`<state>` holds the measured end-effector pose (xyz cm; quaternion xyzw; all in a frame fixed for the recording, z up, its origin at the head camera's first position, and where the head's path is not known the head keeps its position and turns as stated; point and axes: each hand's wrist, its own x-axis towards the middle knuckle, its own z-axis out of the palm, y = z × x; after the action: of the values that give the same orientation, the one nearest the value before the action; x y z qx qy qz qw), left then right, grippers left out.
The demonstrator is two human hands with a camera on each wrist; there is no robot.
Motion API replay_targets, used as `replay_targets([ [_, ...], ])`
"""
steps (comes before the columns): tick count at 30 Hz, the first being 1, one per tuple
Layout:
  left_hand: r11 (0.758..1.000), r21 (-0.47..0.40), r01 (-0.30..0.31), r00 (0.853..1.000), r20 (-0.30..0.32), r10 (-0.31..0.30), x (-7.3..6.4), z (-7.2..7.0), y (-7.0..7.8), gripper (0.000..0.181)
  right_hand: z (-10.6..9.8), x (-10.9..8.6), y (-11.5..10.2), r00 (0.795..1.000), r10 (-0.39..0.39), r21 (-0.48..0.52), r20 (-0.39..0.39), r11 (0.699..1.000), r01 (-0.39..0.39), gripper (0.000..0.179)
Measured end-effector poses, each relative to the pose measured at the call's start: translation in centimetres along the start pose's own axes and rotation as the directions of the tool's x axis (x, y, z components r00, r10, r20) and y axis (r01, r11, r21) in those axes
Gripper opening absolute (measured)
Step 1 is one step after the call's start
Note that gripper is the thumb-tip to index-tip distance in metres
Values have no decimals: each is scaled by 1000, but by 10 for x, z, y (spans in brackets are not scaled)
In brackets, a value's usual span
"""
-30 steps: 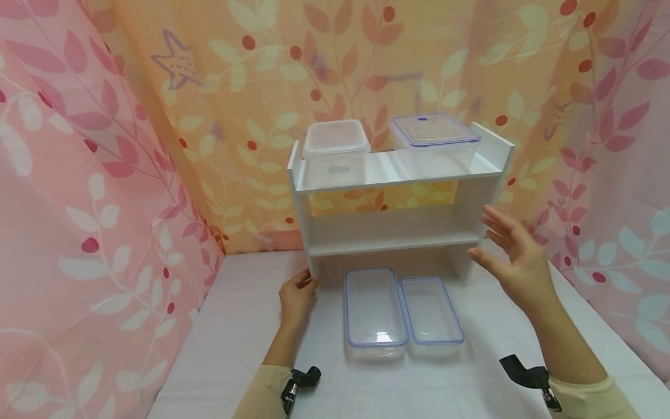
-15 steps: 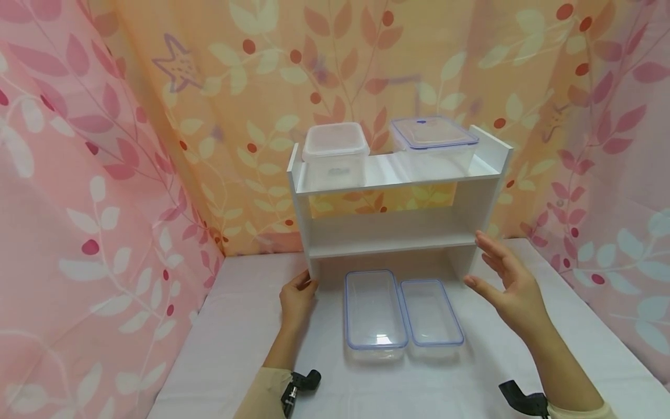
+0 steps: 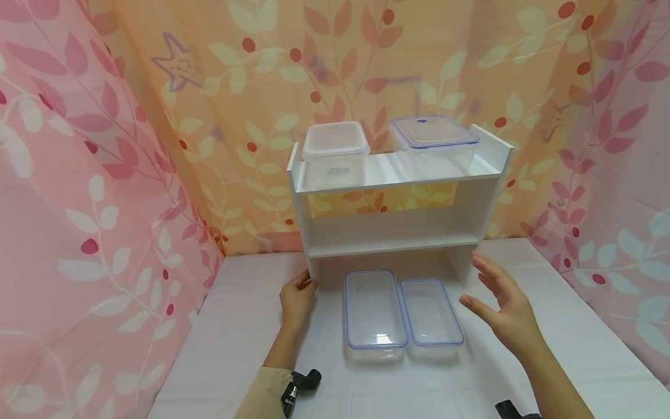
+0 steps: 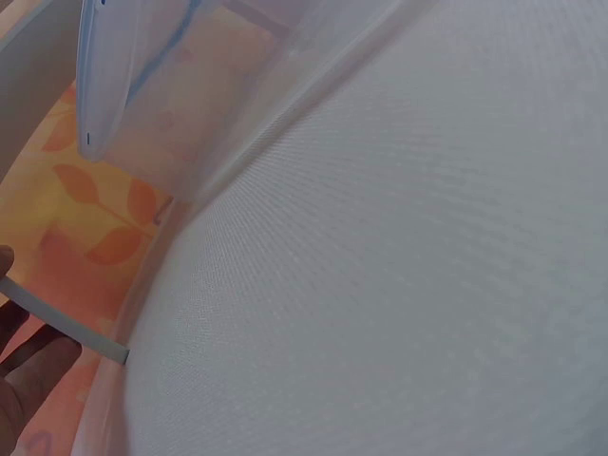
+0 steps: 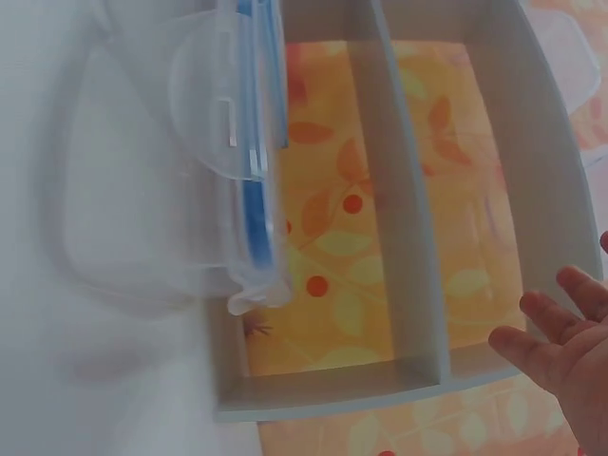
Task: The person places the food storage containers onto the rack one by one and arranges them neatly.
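Note:
At the lower left of the white shelf (image 3: 392, 231), my left hand (image 3: 297, 301) grips the foot of its side panel. In the left wrist view the panel's edge (image 4: 71, 328) lies between the thumb and the fingers. My right hand (image 3: 506, 311) hangs apart from everything, fingers spread, just right of the shelf's right foot. Two clear lidded containers with blue rims stand side by side before the shelf: a larger one (image 3: 376, 308) and a smaller one (image 3: 432, 311). The right wrist view has my right hand (image 5: 570, 356) near the shelf's frame.
On the top board stand a clear container with a whitish lid (image 3: 336, 151) and one with a blue-rimmed lid (image 3: 437, 142). A white cloth covers the table (image 3: 235, 349). Patterned curtains (image 3: 251, 192) enclose the back and both sides.
My right hand has come down along the shelf's right side, from about the middle board to near the foot. My left hand keeps its grip, and the containers stay put.

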<state>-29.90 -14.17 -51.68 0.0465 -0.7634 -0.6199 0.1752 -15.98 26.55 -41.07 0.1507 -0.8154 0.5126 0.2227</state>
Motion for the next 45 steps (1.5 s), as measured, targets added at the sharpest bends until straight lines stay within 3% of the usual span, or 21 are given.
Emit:
replay_targets([
  [5,1000,0,10,1000,1,-10,0,0,0,37,7,-8,9,998,33,-17,44,999,-33,83],
  [14,1000,15,-8,1000,-12,8,1,1,-1,35,17,-16,32,991,-19,31,131,999,15,89],
  [21,1000,12,-14,1000,-4,14,0,1,0,36,24,-23,53,985,-11,28,175,1000,6,89],
  [31,1000,1,-18,1000,-7,18,1,1,-2,37,33,-28,74,966,-137,86,217,989,121,87],
  [45,1000,10,8,1000,-1,-8,2,0,-3,39,36,-35,86,974,-48,57,220,998,37,91],
])
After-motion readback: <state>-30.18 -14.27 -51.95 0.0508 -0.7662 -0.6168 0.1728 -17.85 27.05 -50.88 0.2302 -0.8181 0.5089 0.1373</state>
